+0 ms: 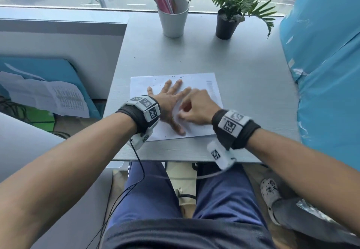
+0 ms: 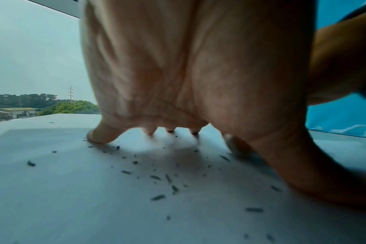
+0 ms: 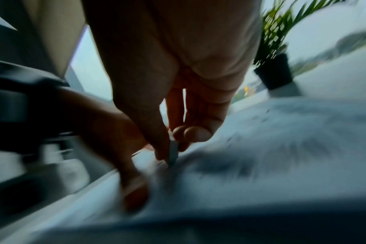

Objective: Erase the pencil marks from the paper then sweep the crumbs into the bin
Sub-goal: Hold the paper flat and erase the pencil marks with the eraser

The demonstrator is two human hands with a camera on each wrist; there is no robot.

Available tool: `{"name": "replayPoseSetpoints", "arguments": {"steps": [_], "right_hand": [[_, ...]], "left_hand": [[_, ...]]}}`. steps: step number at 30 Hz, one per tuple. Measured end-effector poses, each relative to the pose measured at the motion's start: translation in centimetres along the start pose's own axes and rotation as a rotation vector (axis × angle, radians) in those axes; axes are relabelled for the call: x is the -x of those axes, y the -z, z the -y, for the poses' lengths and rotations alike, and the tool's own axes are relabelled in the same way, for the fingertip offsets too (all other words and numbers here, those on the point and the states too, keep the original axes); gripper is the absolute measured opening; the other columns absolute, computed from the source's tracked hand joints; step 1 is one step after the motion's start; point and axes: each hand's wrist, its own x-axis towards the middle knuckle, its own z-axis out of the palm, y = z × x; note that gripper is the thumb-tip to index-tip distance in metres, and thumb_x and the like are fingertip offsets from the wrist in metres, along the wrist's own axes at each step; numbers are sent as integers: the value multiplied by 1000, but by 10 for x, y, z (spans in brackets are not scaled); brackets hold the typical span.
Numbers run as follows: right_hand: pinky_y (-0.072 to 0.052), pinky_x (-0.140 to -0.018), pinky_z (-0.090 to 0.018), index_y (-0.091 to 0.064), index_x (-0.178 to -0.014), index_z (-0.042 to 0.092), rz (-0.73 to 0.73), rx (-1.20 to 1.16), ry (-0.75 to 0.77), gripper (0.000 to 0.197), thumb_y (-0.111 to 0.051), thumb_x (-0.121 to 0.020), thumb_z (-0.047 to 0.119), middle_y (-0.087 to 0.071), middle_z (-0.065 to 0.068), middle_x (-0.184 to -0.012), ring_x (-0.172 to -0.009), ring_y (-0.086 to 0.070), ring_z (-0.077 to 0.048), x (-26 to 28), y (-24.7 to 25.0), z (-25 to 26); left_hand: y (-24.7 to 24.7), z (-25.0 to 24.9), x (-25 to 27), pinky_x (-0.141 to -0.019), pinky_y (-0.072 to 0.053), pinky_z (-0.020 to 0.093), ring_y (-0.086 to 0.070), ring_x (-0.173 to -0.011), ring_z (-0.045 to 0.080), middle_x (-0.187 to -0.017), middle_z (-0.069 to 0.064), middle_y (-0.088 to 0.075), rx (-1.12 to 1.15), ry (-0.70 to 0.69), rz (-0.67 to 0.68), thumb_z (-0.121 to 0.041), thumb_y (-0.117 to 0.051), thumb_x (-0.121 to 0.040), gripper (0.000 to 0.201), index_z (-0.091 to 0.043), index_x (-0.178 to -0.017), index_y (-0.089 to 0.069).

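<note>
A white sheet of paper [image 1: 196, 82] lies on the grey desk [image 1: 224, 57]. My left hand [image 1: 169, 100] lies flat on it with fingers spread, pressing the sheet down. In the left wrist view dark eraser crumbs [image 2: 157, 178] are scattered on the paper [image 2: 73, 189] under the palm. My right hand [image 1: 194, 108] is curled just right of the left thumb, blurred by motion. The right wrist view shows its thumb and fingers pinching a small grey-white eraser [image 3: 173, 152] whose tip touches the paper [image 3: 282, 156]. A few dark specks [image 1: 181, 77] lie near the sheet's far edge.
A white cup of pens [image 1: 173, 17] and a potted plant [image 1: 228, 19] stand at the desk's far edge by the window. Blue-wrapped bulk [image 1: 327, 57] borders the desk on the right. Left of the desk is a lower ledge with a printed sheet [image 1: 58, 96]. No bin shows.
</note>
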Motion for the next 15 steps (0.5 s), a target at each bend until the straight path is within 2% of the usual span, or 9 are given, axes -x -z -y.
{"name": "replayPoseSetpoints", "arguments": {"steps": [2, 5, 7, 10, 12, 13, 15], "right_hand": [[-57, -66, -25, -80, -78, 14, 48, -2, -2, 11, -77, -74, 24, -74, 3, -72, -67, -68, -9, 1, 11, -3], [-50, -65, -19, -79, -77, 13, -167, -27, -160, 12, -77, -71, 23, -74, 0, -73, -66, -66, -8, -27, 41, -29], [-45, -65, -15, -78, -76, 14, -227, -23, -159, 10, -76, -71, 23, -73, 0, -73, -64, -61, -6, -30, 39, -29], [-40, -56, -13, -74, -68, 18, -39, 5, -31, 7, -76, -72, 23, -60, 11, -61, -54, -52, 0, 4, 7, -2], [-37, -51, -6, -76, -70, 16, 71, 0, -3, 8, -79, -74, 23, -61, 14, -59, -53, -54, 3, 9, 7, -2], [-37, -51, -4, -77, -73, 15, 45, 0, -18, 9, -80, -73, 24, -66, 10, -62, -55, -57, 1, 0, 15, -10], [-37, -55, -2, -79, -76, 14, -101, -17, -96, 13, -80, -71, 25, -71, 4, -68, -61, -61, -3, -22, 37, -29]], "left_hand": [[1, 1, 1, -104, 5, 81, 34, -145, 24, -156, -13, 39, 12, -4, -3, -78, -83, -43, 156, -43, -150, 25], [2, 2, 3, -105, 5, 81, 31, -147, 22, -159, -14, 35, 34, -14, -16, -77, -84, -42, 155, -45, -152, 20], [1, 1, 3, -105, 5, 81, 31, -147, 22, -159, -14, 35, 35, -10, -16, -77, -84, -42, 156, -44, -152, 21], [2, -2, 4, -105, 3, 82, 33, -146, 24, -158, -11, 37, 5, -11, -1, -76, -83, -46, 154, -41, -152, 24], [3, -2, 6, -105, 3, 82, 32, -146, 24, -158, -10, 37, 3, -11, -9, -76, -83, -47, 154, -41, -152, 23], [3, -1, 6, -105, 2, 82, 32, -147, 24, -158, -11, 36, 3, -13, -13, -76, -83, -46, 154, -42, -152, 23], [3, 1, 4, -106, 3, 81, 31, -147, 22, -159, -13, 35, 10, -12, -9, -78, -83, -43, 155, -44, -152, 22]]}}
